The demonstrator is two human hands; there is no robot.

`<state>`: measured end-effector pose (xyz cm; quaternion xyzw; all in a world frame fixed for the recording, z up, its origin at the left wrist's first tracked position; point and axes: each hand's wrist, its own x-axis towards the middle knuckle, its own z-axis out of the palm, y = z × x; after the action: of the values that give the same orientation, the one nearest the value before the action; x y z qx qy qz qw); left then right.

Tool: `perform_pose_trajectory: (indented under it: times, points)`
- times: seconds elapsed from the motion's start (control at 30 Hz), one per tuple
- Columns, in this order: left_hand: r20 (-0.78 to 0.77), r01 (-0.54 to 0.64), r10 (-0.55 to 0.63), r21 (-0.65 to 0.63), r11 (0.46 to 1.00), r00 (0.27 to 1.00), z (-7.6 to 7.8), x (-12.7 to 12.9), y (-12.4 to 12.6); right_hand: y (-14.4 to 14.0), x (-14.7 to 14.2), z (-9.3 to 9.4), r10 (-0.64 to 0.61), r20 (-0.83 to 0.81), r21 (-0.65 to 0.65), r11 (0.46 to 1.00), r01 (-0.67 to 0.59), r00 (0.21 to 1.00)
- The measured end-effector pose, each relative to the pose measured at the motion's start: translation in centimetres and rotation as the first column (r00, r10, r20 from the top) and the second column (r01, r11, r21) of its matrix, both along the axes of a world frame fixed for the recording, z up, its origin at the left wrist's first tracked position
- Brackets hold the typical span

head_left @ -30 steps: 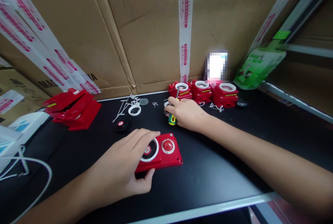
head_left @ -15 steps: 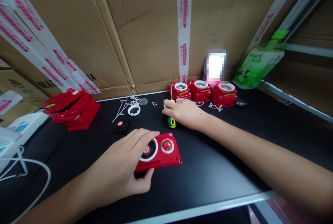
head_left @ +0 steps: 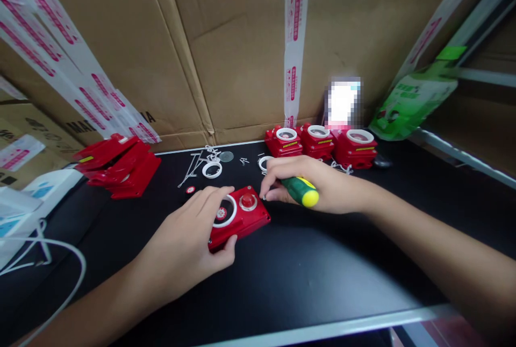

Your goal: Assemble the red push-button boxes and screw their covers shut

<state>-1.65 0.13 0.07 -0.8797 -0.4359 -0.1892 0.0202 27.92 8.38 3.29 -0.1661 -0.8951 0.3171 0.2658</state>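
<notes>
The left hand (head_left: 193, 239) is pressing down on a red switch cover (head_left: 242, 217), which is lying flat on the black bench (head_left: 322, 277) near its front middle. The fingers are spreading over the cover's white-ringed window while the thumb is hooking under the near edge, so the hand is closed around the part and pinning it in place. The right hand (head_left: 318, 188) is gripping a screwdriver (head_left: 300, 191) with a green and yellow handle; the handle end is sticking out toward the wrist and the fingertips are pinching at the cover's right far corner. The tool's tip is hidden behind those fingers, and a small screw may be pinched there, though it is too small to tell.

Judged from this pose, the step in hand is the seating of a fastener at that corner of the cover. The next move is calling for the tip to be lined up squarely with the corner hole while the left hand is resisting any twist of the cover.

Behind the hands, 3 red housings (head_left: 318, 143) are standing in a row against the cardboard wall (head_left: 226, 57). White rings (head_left: 212, 169) and loose small parts are lying just left of them, and a stack of red covers (head_left: 119, 167) is resting well apart at the left.
</notes>
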Motion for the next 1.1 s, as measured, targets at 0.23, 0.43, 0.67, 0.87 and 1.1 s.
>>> perform_pose_trajectory:
  times: [0.23,0.43,0.67,0.87,1.1]
  points:
    - [0.03,-0.041,0.042,-0.033,0.999,0.999,-0.3,-0.2,0.1,0.0,-0.7,-0.7,0.053,0.043,-0.083,0.995,-0.049,0.998]
    - [0.031,-0.054,0.055,-0.045,0.998,0.998,-0.3,-0.3,0.1,0.4,-0.5,-1.4,0.046,0.087,-0.055,0.998,-0.041,0.995]
    - [0.032,-0.066,0.069,-0.078,0.995,0.997,-0.4,-0.4,0.3,0.0,-0.4,-0.5,-0.094,-0.065,0.088,0.991,0.1,0.993]
    - [0.071,-0.035,0.045,-0.13,0.991,0.997,-0.4,-0.5,0.5,-0.7,-0.3,0.2,-0.375,-0.38,-0.027,0.918,0.395,0.845]
    - [0.179,0.0,0.052,-0.282,0.959,0.982,-0.2,-0.3,1.6,-1.3,-0.3,0.9,-0.479,-0.42,-0.222,0.878,0.425,0.771]
